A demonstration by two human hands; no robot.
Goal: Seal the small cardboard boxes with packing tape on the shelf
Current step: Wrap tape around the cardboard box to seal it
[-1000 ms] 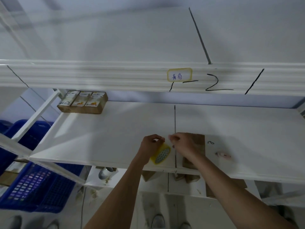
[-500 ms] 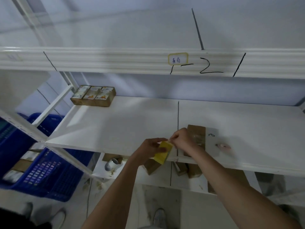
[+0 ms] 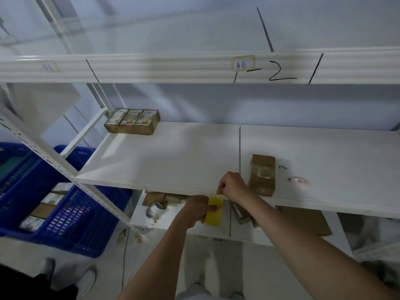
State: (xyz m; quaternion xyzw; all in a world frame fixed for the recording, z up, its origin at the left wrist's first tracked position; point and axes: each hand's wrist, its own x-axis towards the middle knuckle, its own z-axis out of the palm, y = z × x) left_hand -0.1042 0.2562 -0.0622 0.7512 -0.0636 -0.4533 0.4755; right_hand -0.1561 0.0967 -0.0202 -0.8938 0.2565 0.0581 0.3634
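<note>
1. Floor below, pale; blue crates (image 3: 65, 213) at left hold packets.
2. Left hand (image 3: 198, 211) grips yellow tape dispenser (image 3: 214, 211) just under the shelf's front edge.
3. Right hand (image 3: 232, 186), fingers curled in a pinch at that edge; what it pinches cannot be told.
4. Small cardboard box (image 3: 262, 174) lies on the white shelf (image 3: 173, 159), just beside the right hand.
5. Three packets (image 3: 132, 121) at back-left corner; upper beam (image 3: 151, 68) carries a label (image 3: 242, 63).

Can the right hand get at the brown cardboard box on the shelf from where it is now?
Probably yes. The right hand sits just left of the cardboard box at the shelf edge, nothing between them, but its fingers are curled as if pinching tape.
</note>
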